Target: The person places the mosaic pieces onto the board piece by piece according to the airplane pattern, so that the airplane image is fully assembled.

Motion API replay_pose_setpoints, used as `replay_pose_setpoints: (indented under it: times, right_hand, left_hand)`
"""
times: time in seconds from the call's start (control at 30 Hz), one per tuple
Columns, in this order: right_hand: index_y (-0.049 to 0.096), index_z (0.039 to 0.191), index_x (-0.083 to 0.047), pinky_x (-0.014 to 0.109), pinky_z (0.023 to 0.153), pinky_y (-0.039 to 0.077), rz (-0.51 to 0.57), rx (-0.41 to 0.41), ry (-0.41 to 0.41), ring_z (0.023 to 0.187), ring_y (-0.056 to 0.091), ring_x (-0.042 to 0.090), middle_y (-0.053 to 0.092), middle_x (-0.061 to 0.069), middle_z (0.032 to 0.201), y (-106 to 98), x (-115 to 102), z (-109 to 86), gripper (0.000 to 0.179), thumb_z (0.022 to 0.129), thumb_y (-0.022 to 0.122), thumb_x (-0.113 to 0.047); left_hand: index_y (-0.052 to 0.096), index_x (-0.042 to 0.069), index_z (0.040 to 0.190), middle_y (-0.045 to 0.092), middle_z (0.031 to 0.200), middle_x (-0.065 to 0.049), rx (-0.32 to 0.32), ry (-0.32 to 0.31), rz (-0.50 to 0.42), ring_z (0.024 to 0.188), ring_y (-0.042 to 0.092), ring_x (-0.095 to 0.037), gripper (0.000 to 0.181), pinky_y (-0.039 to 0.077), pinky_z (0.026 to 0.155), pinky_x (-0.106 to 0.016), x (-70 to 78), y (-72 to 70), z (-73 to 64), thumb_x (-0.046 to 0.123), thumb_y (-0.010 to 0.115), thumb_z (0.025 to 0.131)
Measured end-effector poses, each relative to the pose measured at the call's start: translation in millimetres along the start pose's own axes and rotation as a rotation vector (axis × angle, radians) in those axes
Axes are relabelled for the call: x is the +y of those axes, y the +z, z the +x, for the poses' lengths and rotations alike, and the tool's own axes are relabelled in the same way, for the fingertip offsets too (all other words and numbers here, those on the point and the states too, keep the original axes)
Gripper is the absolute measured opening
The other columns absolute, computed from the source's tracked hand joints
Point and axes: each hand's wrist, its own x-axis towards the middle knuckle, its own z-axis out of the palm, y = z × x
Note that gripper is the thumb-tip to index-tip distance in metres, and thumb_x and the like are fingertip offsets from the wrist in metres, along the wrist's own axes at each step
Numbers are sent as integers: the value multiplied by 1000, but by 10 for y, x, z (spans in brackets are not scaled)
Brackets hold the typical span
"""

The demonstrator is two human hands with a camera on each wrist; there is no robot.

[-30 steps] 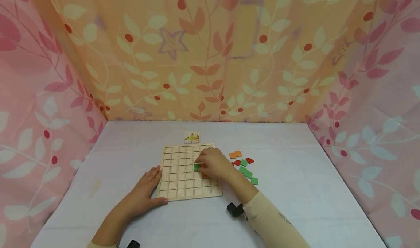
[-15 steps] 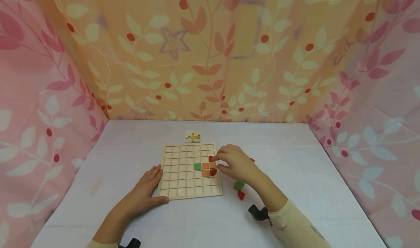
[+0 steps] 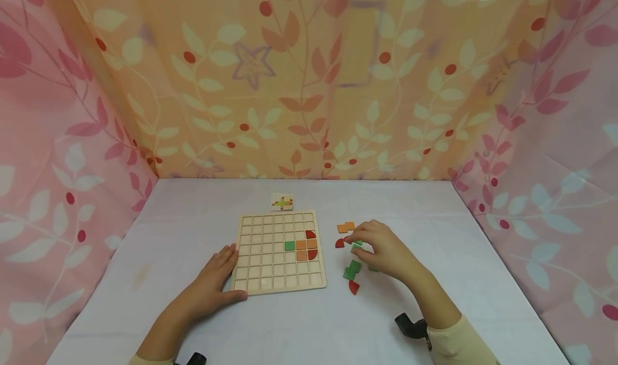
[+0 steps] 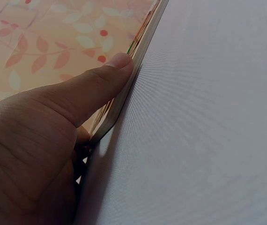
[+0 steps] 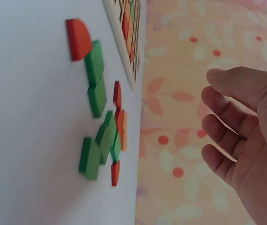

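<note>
Bracing, seemingly, the grid board [image 3: 267, 272] from its left, the left hand [image 3: 214, 278] lay straight-fingered while, right of the board, the right hand [image 3: 383, 249], fingers parted and empty, apparently chose among green tiles [image 3: 355, 267], needing to pinch one.

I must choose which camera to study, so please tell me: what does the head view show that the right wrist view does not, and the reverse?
Only the head view: the picture card, the left grip touching the grid board, and the right sleeve.

Only the right wrist view: the palm side of the right grip, and the loose green tiles with no grip covering them.

Both: the right grip, loose red tiles, orange tiles and green tiles, the grid board (cut off in the second), the white tabletop and the floral cloth.
</note>
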Motion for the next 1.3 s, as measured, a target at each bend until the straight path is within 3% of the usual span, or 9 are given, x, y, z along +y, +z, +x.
replay_pose_setpoints:
  times: [0.3,0.53,0.8,1.13,1.3]
  right_hand:
    - [78,113,-22,48,99,54,71,-8,138,115,57,15,66,-12,113,8,247,-253,23,90,80,-18]
    - [78,113,-20,48,99,54,99,-32,137,115,57,15,67,-12,114,78,503,-353,22,91,78,-16]
    - [78,111,-18,50,99,53,126,2,143,114,59,17,70,-12,111,153,651,-389,23,89,79,-13]
    - [77,113,-20,43,97,55,156,-10,176,109,60,14,69,-13,111,196,714,-460,26,89,80,-12]
    - [76,114,-20,41,97,55,167,-40,170,108,59,13,69,-13,112,220,753,-491,28,88,82,-13]
  left_hand:
    - [31,-1,159,19,171,-13,7,3,6,158,13,-37,116,16,125,-57,-9,1,0,67,78,78]
    - [27,2,161,15,172,-9,-17,-15,-14,159,9,-32,116,3,130,-37,-3,4,6,67,77,78]
    - [30,0,160,19,171,-12,15,6,5,158,13,-36,115,14,127,-52,20,3,-18,67,77,79]
    - [28,1,160,18,171,-11,2,3,-3,158,12,-35,116,8,129,-44,6,5,-15,68,76,79]
    - [27,1,161,18,171,-11,-2,7,4,159,12,-34,116,9,129,-45,1,9,-5,69,75,79]
